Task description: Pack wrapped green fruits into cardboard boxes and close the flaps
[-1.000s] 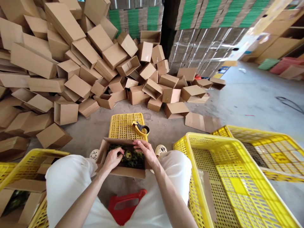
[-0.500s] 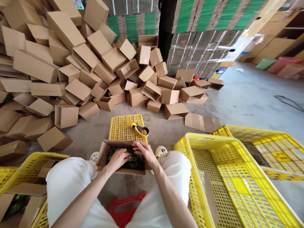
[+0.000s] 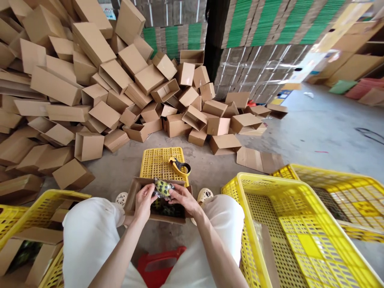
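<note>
Between both hands is a yellow-green item with dark spots [image 3: 163,188], wrapped in clear plastic; its exact kind is unclear. My left hand [image 3: 144,200] pinches its left end, and the fingers of my right hand [image 3: 184,199] close on its right end. They hold it just above an open cardboard box [image 3: 131,204] between my knees. Inside that box lie more dark and green wrapped pieces [image 3: 162,209], partly covered by my hands. Just beyond the box, an upturned yellow crate [image 3: 156,162] carries a yellow tape dispenser [image 3: 179,165].
Large yellow crates [image 3: 240,200] stand at my right. Another yellow crate [image 3: 57,195] at my left holds an open box [image 3: 42,236] of green pieces. A heap of empty cartons [image 3: 120,92] spreads ahead. Something red [image 3: 156,266] lies below, between my legs.
My hands were down in the box among the pieces. Now they have lifted one spotted piece above it and grip it from both sides. The view has shifted slightly.
</note>
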